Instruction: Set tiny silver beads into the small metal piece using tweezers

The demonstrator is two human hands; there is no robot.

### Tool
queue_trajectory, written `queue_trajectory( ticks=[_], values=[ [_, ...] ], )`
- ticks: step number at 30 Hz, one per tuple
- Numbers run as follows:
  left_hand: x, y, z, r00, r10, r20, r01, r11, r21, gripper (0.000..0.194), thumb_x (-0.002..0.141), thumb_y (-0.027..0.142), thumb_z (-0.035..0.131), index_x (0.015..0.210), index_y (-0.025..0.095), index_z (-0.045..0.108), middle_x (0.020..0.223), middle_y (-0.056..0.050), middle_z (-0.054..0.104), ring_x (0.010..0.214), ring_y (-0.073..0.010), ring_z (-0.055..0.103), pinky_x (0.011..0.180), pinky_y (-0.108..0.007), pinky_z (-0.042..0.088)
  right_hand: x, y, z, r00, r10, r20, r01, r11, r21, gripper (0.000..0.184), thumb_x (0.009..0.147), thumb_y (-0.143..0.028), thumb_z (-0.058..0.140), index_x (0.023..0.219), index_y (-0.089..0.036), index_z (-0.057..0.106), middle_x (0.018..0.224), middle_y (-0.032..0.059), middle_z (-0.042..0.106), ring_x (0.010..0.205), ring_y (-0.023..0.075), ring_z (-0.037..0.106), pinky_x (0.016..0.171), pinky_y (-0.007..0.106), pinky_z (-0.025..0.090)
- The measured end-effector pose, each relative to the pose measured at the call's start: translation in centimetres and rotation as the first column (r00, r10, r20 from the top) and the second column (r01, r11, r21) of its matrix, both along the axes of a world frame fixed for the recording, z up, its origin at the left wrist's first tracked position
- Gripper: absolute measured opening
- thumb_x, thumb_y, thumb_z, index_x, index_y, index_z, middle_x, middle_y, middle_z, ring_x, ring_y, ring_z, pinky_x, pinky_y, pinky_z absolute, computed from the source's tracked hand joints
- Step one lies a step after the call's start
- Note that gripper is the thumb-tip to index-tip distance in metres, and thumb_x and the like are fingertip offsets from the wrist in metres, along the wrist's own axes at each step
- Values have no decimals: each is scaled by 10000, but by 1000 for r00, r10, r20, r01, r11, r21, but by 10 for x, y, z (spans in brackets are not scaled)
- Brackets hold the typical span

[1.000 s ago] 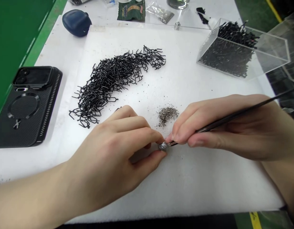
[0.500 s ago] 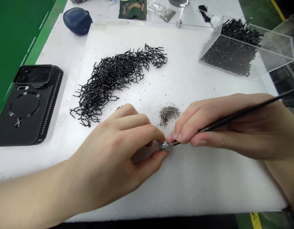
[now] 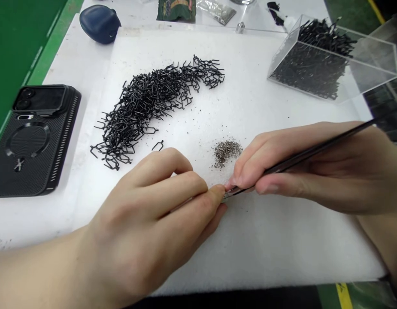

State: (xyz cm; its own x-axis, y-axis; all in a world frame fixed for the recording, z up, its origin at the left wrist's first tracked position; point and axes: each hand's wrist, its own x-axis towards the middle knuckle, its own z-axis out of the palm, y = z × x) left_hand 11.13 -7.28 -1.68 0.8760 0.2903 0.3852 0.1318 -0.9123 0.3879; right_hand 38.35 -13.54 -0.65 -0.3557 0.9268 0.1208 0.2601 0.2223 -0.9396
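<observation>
My left hand (image 3: 159,206) rests on the white foam pad (image 3: 265,240), its fingers pinched together at the tips over a small part that is now hidden. My right hand (image 3: 317,167) grips long dark tweezers (image 3: 301,158), whose tip meets the left fingertips. Just behind the fingertips lies a small heap of tiny silver beads (image 3: 227,151). A long pile of black wire clips (image 3: 150,103) spreads across the pad further back, and one loose clip (image 3: 157,146) lies near my left index finger.
A clear plastic box (image 3: 333,56) filled with black clips stands at the back right. A black phone in a rugged case (image 3: 32,137) lies at the left. A dark blue pouch (image 3: 100,23) and a green packet (image 3: 176,9) sit at the back edge.
My left fingers have closed further, covering the small silver part that showed between them and the tweezers' tip. The view has shifted slightly; both hands stay in place.
</observation>
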Motion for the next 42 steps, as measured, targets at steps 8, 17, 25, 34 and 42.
queue_trajectory(
  ticks=[8, 17, 25, 34, 42],
  values=[
    [7, 1, -3, 1000, 16, 11, -16, 1000, 4, 195, 1122, 106, 719, 939, 155, 764, 818, 8, 724, 793, -154, 628, 826, -328, 607, 0, 0, -2, 999, -19, -36, 17, 999, -32, 52, 1032, -163, 851, 1040, -211, 867, 1019, -4, 892, 986, 144, 859, 892, 184, 689],
    [8, 7, 4, 998, 47, -31, -52, 979, -197, 171, 1103, 155, 725, 979, 210, 829, 794, 27, 753, 781, -144, 688, 791, -275, 606, 2, -1, -6, 998, 12, -55, -11, 1000, 15, 75, 1017, -122, 854, 1063, -180, 867, 1010, 16, 893, 988, 165, 866, 880, 219, 703],
    [12, 5, -1, 989, 139, -46, -144, 981, -133, 143, 983, 417, 869, 1051, 291, 858, 819, -20, 785, 835, -233, 752, 740, -330, 639, 1, 1, -7, 995, 24, -93, -24, 1000, 3, 65, 1019, -129, 858, 1059, -179, 871, 1000, 20, 888, 975, 166, 863, 872, 231, 704],
    [6, 10, 3, 996, 79, -39, -86, 963, -255, 133, 1042, 181, 790, 932, 236, 841, 811, 25, 786, 801, -152, 727, 731, -247, 594, 2, 1, -8, 991, 58, -118, -55, 998, 26, 126, 991, -72, 866, 1086, -155, 868, 1014, 43, 885, 1007, 189, 863, 886, 250, 703],
    [9, 9, -6, 996, 84, -19, -86, 951, -296, 109, 1038, 156, 812, 1005, 239, 875, 821, 50, 787, 802, -122, 701, 778, -227, 578, 3, 2, -10, 992, 50, -113, -49, 999, 5, 76, 1005, -97, 858, 1067, -140, 865, 983, 58, 877, 974, 189, 856, 880, 247, 694]
  ],
)
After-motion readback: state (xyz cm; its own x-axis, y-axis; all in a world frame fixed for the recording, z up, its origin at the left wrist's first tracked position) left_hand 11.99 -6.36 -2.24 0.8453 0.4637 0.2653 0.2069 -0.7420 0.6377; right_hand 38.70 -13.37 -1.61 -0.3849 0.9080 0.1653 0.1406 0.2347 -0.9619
